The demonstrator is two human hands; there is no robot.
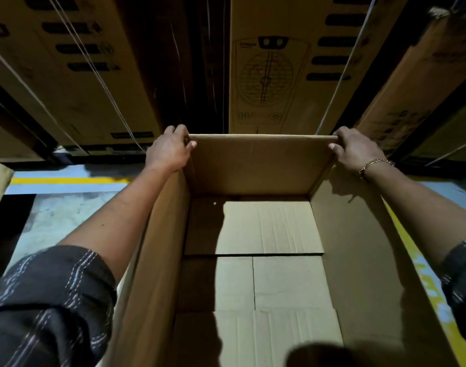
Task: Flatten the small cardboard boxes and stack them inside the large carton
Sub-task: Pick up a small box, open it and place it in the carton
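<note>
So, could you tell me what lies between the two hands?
Head view: only the bare far rim of the large carton, from left hand to right hand.

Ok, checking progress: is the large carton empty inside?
No, flattened boxes lie across the bottom of the large carton.

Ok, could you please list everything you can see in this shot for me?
large carton: one, brown, open, centre.
flattened boxes: several overlapping, exact count unclear, light brown, lying in the carton.
printed cartons: several, brown, standing behind.
floor: grey, with a yellow line at left.
bracelet: one, gold, right wrist.
sleeves: two, dark striped, bottom corners.
left hand: grips the carton's far left corner.
right hand: grips the far right corner.
</note>
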